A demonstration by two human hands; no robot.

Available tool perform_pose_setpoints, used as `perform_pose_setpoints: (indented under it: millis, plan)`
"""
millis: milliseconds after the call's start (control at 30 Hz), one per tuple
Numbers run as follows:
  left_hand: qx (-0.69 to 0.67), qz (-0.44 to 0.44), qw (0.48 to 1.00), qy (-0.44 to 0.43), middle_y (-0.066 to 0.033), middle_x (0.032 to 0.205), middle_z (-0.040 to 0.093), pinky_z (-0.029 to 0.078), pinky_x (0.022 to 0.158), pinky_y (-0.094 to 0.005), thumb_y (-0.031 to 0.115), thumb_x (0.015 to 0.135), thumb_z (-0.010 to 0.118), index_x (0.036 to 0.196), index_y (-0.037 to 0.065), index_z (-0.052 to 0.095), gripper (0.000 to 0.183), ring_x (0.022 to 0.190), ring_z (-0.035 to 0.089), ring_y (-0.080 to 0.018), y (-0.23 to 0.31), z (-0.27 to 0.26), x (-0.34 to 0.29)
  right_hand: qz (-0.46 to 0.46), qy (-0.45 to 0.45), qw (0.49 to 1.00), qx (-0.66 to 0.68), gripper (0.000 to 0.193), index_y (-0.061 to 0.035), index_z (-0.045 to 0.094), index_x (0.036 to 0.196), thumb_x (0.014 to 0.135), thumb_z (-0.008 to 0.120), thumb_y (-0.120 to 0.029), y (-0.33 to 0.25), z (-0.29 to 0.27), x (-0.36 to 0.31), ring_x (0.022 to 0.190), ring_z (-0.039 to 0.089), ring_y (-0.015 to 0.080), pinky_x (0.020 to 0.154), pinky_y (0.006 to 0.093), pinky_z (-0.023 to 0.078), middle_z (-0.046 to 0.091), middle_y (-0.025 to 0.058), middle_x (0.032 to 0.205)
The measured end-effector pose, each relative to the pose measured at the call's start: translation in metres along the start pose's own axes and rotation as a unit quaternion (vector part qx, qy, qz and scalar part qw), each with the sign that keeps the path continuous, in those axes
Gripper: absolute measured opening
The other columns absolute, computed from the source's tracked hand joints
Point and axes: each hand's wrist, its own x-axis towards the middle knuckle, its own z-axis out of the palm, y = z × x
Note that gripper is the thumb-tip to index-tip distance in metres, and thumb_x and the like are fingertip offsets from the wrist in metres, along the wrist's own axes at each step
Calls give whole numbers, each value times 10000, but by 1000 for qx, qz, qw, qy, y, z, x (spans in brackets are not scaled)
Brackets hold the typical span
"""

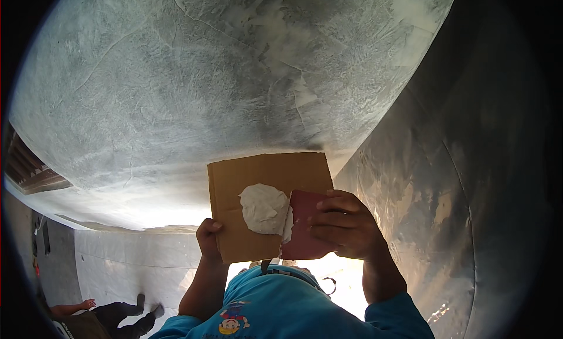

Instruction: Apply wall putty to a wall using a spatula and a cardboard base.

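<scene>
My left hand grips the left edge of a square brown cardboard sheet, with the thumb lying over its front. A thick mound of white paste, which looks like filler or putty, sits near the sheet's middle. In my right hand is a flat dark red spreader, fingers wrapped across its right side. White paste coats the spreader's left edge, which meets the right side of the mound. The spreader lies over the lower right part of the cardboard.
A large curved grey surface, with cracks and pale smeared patches, bulges across the top. At the right rises a darker curved wall with a seam. Another person is at the lower left. Brown ribbed material shows in an opening at the far left.
</scene>
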Motion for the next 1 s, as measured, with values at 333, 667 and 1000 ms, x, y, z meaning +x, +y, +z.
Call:
perform_pose_setpoints:
  millis: [333,667,1000]
  plan:
    - [-14,-23,1000,-3,-298,1303,578,508,1019,-497,241,784,495,1377,-98,447,685,1159,608,-423,1,-23,1,65,-55,996,9,249,-84,766,841,599,731,-35,6,-30,5,1038,653,264,950,421,518,748,53,944]
    - [-4,-25,1000,4,-286,1300,584,512,1017,-491,254,817,493,1375,-88,456,656,1159,613,-416,2,-8,0,407,279,744,450,252,33,673,964,752,561,111,6,-19,-7,803,651,143,768,279,529,693,66,915]
    - [-15,-39,999,-25,-313,1372,518,505,1031,-538,274,854,500,1457,-88,332,722,1234,577,-440,1,24,5,25,63,997,23,343,-59,770,879,775,684,-375,-4,-12,7,877,673,237,791,346,523,770,83,918]
